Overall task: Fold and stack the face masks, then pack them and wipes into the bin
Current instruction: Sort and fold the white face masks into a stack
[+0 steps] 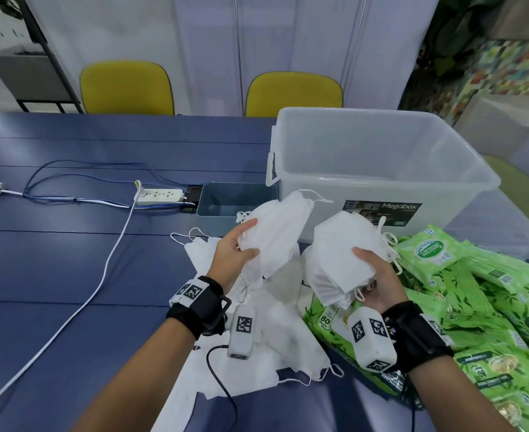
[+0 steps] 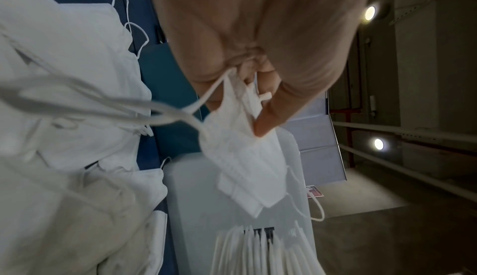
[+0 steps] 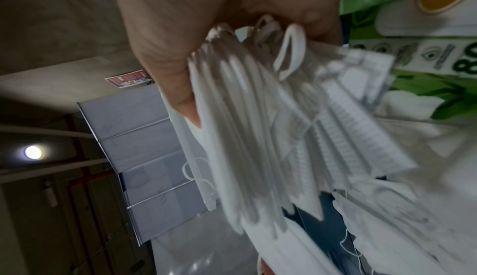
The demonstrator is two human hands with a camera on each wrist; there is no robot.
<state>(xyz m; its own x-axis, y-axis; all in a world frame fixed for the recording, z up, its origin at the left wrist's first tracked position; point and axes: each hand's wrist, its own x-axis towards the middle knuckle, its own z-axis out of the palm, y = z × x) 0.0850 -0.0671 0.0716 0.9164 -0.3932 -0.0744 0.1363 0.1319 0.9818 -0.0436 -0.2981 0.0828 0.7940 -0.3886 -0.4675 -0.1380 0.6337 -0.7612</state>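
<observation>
left hand (image 1: 232, 254) lifted over the table (image 1: 70, 260), thumb and fingers pinching one folded mask (image 1: 275, 232) by its lower end. its long axis runs up and away toward the bin (image 1: 381, 157), ear loops trailing off both ends. right hand (image 1: 378, 275) alongside holds the stack (image 1: 344, 251) of folded masks, thumb pressed on the top face, fingers curled beneath; wrist view shows the layers fanned out in that grip. mask and stack sit side by side, near but apart, roughly level, stack to the right of the mask. judgement: next the mask goes rightward onto the stack's top face, so its axis needs turning to match the stack's. loose masks (image 1: 257, 338) lie heaped on the table below both hands; wipes (image 1: 490, 307) spread to the right; the bin stands beyond, nothing visible inside. folding looks unfinished, packing not begun.
</observation>
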